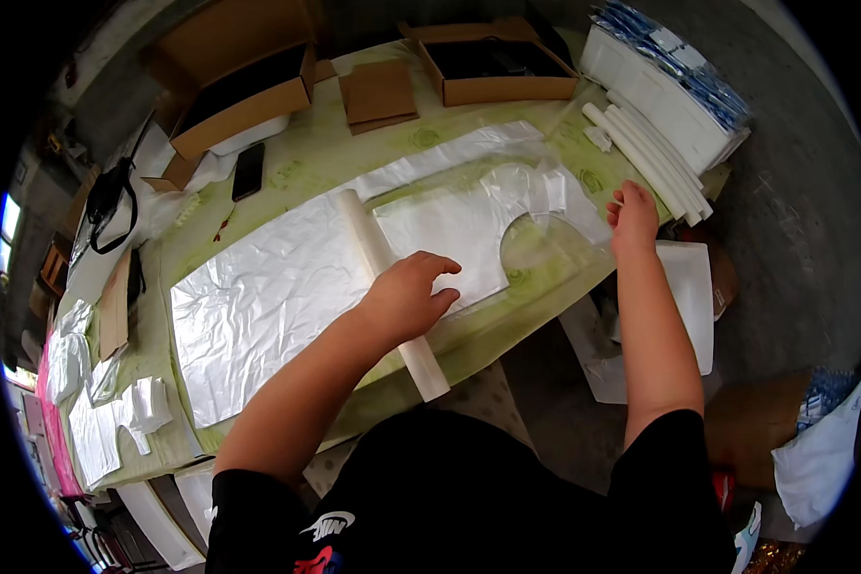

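Note:
A flattened white plastic bag (253, 301) lies wrinkled on the table. Across it runs a white tube (364, 234), its near end (429, 383) sticking out past the table edge. My left hand (404, 295) is over the tube, thumb and fingers apart and bent, with nothing gripped between them; whether the palm touches the tube I cannot tell. To the tube's right, thin clear-white film (536, 191) lies bunched beside a rounded cutout. My right hand (634, 218) is raised near the film's right edge, its fingers curled together. Anything inside them is hidden.
Several white tubes (646, 158) lie by a white box (655, 91) topped with blue packets. Open cardboard boxes (493, 88) stand along the back, near a black phone (248, 172). Folded white bags (115, 421) sit at the left, and a white foam container (684, 297) is below right.

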### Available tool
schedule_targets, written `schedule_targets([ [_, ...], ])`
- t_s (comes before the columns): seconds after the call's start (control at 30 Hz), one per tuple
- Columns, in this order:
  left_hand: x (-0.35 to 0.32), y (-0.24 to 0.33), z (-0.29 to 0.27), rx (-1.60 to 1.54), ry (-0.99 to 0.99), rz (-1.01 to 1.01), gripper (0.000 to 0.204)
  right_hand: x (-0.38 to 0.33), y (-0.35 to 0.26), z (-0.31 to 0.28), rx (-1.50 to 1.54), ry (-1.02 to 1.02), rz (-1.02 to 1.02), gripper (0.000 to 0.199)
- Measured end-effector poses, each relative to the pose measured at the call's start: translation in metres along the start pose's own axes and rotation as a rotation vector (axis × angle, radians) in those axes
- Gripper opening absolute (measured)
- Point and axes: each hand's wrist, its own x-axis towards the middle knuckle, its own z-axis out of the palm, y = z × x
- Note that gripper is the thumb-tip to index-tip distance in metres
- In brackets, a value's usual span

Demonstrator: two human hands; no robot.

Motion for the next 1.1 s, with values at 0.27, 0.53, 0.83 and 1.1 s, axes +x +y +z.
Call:
schedule_targets([
  [0.27,0.05,-0.006,0.036,0.111,-0.08,-0.079,0.033,-0.141,0.072,-0.03,0.058,-0.196,0.015,0.013],
  [0.53,0.054,-0.02,0.032,0.002,0.009,-0.138,0.028,-0.223,0.076,-0.014,-0.385,-0.548,-0.583,0.018],
  [0.83,0.055,-0.013,0.023,-0.044,-0.072,-0.17,0.025,-0.208,0.066,0.037,-0.478,-0.562,-0.827,0.039],
  [1.1,0.055,-0.019,0.031,0.004,-0.038,-0.105,0.025,-0.193,0.073,0.054,-0.562,-0.543,-0.339,0.05],
])
